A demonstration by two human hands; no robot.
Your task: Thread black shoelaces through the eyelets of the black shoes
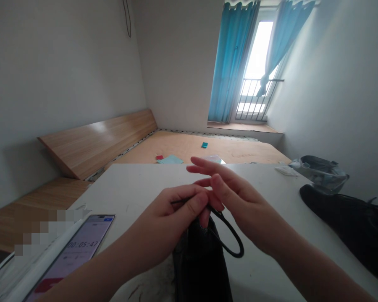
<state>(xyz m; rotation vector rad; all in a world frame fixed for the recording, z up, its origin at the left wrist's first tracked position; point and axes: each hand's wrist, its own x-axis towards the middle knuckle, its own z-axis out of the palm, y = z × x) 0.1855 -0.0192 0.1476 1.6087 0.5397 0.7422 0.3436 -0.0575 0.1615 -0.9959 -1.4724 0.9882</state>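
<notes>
Head view: a single view, looking down over both forearms toward a bright window.

Left hand (173, 214): narrow grip at the center of the frame, fingers curled against the thumb, pinching a black cord (230, 237).

Right hand (241, 205): just right of the left hand, with its fingers (208, 165) spread and loose and its lower fingers touching the left hand. Whether it holds the cord cannot be told.

Cord: a short tip pokes out left of the pinch. The rest drops to lower center in an open loop, and its lower end passes out of sight near a black pouch (198, 262).

Handling: the pinch sits close to the tip, which keeps the tip firm and leaves the loop free of twists.

Tabletop (138, 188): white, under the hands. A phone (82, 247) at lower left shows a timer reading 00:05:47.

Right edge: a black laced item (343, 226) lies below a clear plastic bag (321, 173).

Rest: a wooden bed base (192, 147) beyond the tabletop holds a teal card (204, 145) and a pale blue sheet (170, 160). Blue curtains (233, 63) hang at upper right.
</notes>
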